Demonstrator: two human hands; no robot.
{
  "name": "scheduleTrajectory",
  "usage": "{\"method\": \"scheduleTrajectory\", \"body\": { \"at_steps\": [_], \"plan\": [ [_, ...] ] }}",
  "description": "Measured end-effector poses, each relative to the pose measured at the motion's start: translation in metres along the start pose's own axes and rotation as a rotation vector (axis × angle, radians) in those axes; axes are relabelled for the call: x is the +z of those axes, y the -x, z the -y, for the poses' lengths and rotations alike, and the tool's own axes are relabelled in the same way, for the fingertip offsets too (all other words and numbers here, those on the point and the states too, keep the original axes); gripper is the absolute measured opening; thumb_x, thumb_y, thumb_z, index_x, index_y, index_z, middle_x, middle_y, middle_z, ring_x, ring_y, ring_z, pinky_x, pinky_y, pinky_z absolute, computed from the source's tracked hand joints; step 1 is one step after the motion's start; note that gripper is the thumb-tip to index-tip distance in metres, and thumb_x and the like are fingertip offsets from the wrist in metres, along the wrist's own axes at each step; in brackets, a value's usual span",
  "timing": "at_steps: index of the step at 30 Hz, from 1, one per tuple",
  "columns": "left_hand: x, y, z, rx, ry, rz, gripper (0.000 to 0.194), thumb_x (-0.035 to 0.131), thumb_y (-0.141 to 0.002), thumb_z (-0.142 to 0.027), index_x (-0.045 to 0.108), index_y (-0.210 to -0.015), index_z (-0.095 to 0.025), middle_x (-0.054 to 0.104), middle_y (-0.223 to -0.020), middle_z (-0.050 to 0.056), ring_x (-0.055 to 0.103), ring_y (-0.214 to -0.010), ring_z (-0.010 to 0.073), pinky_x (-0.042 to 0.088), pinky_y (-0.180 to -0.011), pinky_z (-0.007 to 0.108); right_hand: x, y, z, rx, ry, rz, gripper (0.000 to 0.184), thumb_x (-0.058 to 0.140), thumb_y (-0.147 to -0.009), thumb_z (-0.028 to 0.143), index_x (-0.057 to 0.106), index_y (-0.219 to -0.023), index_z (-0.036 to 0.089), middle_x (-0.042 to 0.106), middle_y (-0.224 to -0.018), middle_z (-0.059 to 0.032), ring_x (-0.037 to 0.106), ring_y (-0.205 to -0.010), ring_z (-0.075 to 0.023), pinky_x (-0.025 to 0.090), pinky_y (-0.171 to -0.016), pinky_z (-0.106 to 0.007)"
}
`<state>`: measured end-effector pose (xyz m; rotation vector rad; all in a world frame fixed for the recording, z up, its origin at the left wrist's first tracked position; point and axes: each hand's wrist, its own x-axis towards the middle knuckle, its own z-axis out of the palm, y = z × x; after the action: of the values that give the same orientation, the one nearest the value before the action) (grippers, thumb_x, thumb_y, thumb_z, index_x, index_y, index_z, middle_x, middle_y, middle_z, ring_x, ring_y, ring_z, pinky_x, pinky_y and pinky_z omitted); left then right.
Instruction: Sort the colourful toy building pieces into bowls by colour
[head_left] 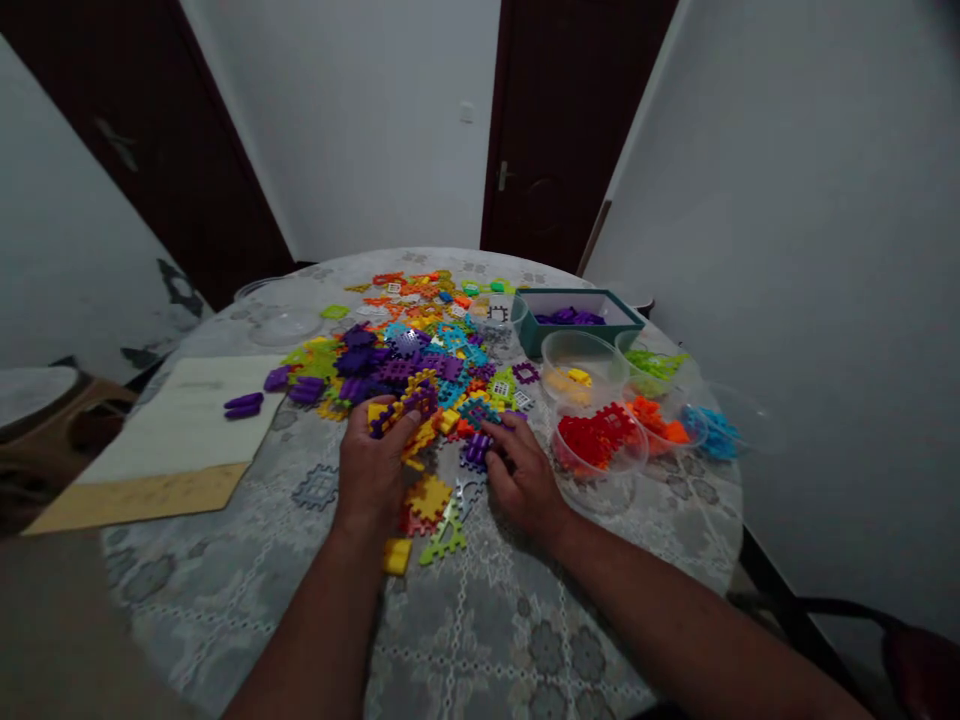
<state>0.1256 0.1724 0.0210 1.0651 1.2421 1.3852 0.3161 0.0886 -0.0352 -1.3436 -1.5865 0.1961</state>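
Note:
My left hand (pixel 371 465) is closed around several yellow and purple interlocking building tiles (pixel 417 392), held just over the near side of a loose pile. To its right, my right hand (pixel 525 475) reaches into the pile with thumb and index finger apart. Its fingertips are at a teal building tile (pixel 478 411), and a purple piece (pixel 477 450) lies beside the thumb. Between the wrists lie a yellow tile (pixel 430 497) and a light green tile (pixel 448 535). Purple tiles (pixel 405 368) are heaped behind my left hand.
Clear tubs on the right hold red tiles (pixel 596 436), orange pieces (pixel 660 420), green pieces (pixel 654 365) and a few yellow ones (pixel 579 377). Behind them stands a teal box (pixel 531 335) with purple pieces. On the left, a paper sheet (pixel 187 420) carries two purple pieces (pixel 244 405).

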Motion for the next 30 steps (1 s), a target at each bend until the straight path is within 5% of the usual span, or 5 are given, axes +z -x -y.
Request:
{"method": "scheduleTrajectory", "body": {
  "at_steps": [15, 30],
  "plan": [
    [0.007, 0.003, 0.010, -0.063, 0.265, 0.063, 0.058, 0.092, -0.065, -0.034, 0.067, -0.116, -0.022, 0.074, -0.094, 0.002, 0.075, -0.082, 0.0227, 0.062, -0.074, 0.035, 0.000, 0.002, -0.005, 0.031, -0.005, -0.014, 0.045, 0.056, -0.099, 0.018, 0.069, -0.142, 0.025, 0.059, -0.147, -0.0145, 0.056, -0.141, -0.0285, 0.048, -0.119, -0.050],
    [0.018, 0.025, -0.004, -0.264, 0.518, 0.168, 0.059, 0.093, -0.068, -0.028, 0.059, -0.115, -0.021, 0.076, -0.099, 0.004, 0.075, -0.074, 0.0195, 0.063, -0.063, 0.031, -0.005, 0.002, -0.005, 0.030, 0.028, -0.001, 0.044, 0.058, -0.099, 0.018, 0.070, -0.140, 0.025, 0.062, -0.143, -0.0135, 0.058, -0.139, -0.0268, 0.049, -0.118, -0.049]
  ]
}}
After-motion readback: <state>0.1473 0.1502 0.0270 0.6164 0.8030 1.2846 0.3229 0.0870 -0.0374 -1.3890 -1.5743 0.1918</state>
